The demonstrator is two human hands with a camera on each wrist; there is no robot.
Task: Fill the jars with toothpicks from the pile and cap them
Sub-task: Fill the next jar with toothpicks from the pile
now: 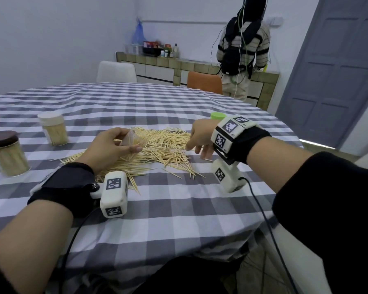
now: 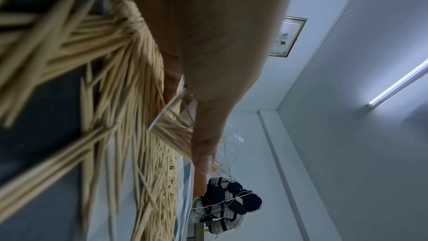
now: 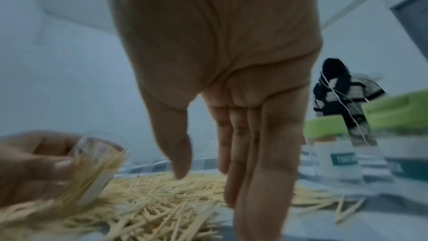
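- The left hand (image 1: 113,145) has its grip curled around a clear jar (image 1: 132,139), tilted and partly filled with toothpicks, held just above the toothpick pile (image 1: 157,149).
- The right hand (image 1: 202,139) hangs over the pile's right side, grip apart, fingers straight and pointing down, holding nothing.
- The pile lies mid-worktop (image 1: 179,209) on a grey checked cloth.
- Two filled, capped jars, one brown-lidded (image 1: 8,153) and one white-lidded (image 1: 53,129), stand to the left.
- A green-lidded jar (image 1: 217,115) sits behind the right wrist.

Clear jar (image 1: 132,139) is held tilted over the pile of toothpicks (image 1: 157,149), partly filled. Pile is spread loose on the desk centre. Brown-capped jar (image 1: 8,153) and white-capped jar (image 1: 53,129) stand upright, full, far left. Green-lidded jar (image 1: 217,115) is seen behind the pile.
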